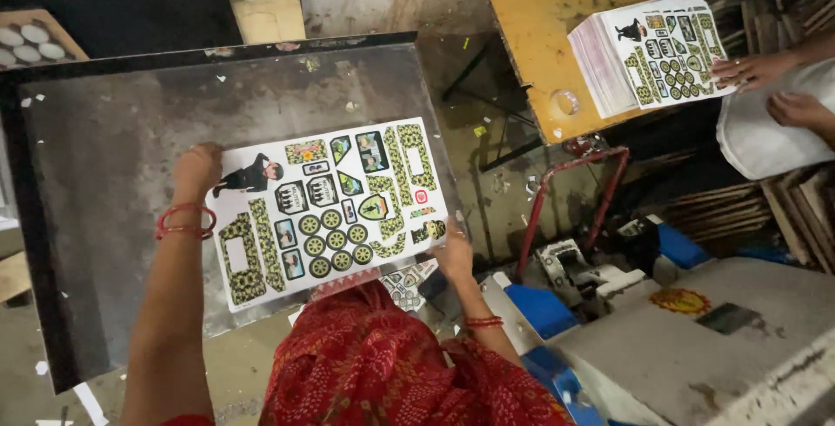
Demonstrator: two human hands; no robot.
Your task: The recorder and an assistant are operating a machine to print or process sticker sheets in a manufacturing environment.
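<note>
The left hand (198, 168) and right hand (452, 255) are each gripping an opposite end of a printed sheet (330, 209), fingers closed on its edges, holding it flat near the front right corner of the dark metal surface (104, 148). The sheet is probably thin; an uneven pull could crease it, or skew it. At the far right, another person's hands (755, 69) are resting on a stack of similar sheets (648, 52).

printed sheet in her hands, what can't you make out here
Head view only:
- Printed sheet: small pictures too small to read; lower edge hidden by red cloth.
- Left hand: fingers curl behind the sheet, grip unseen.
- Right hand: fingertips hidden under the sheet corner.
- Co-worker's hands: arms cut off by the right edge.
</note>
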